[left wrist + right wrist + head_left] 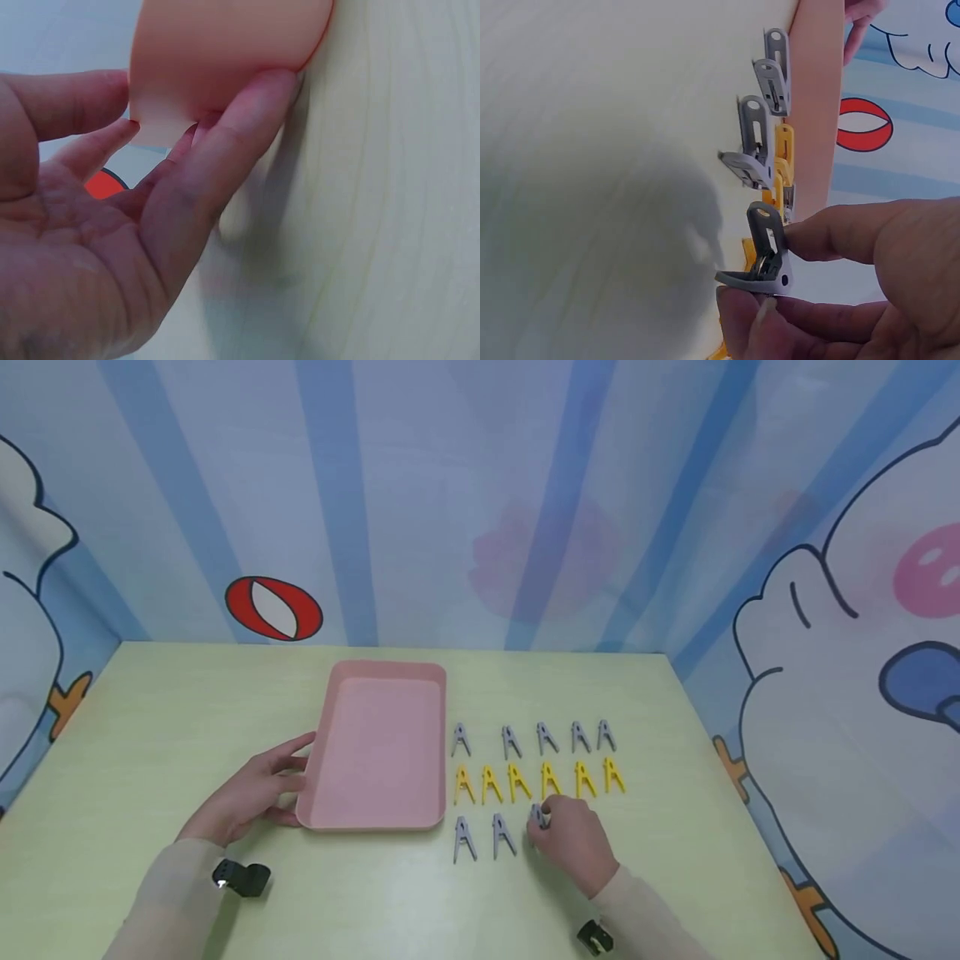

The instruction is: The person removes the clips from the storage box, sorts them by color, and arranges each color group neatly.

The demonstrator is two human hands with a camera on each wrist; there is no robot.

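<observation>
In the head view, my right hand [576,843] is at the front row of pegs, pinching a grey clothes peg [766,251] between thumb and fingers. Two more grey clothes pegs lie just left of it, the nearer being this grey peg [503,836]. Behind them runs a row of several yellow clothes pegs [519,782], and farther back a row of several grey clothes pegs [547,738]. My left hand [251,793] touches the left side of a pink tray [378,752] with extended fingers [240,139]. Nothing lies inside the tray.
The pale wood-grain table [360,893] ends at a striped blue cloth backdrop [420,527], printed with cartoon figures. Each sleeve wears a small black wrist device, such as the left one [242,877].
</observation>
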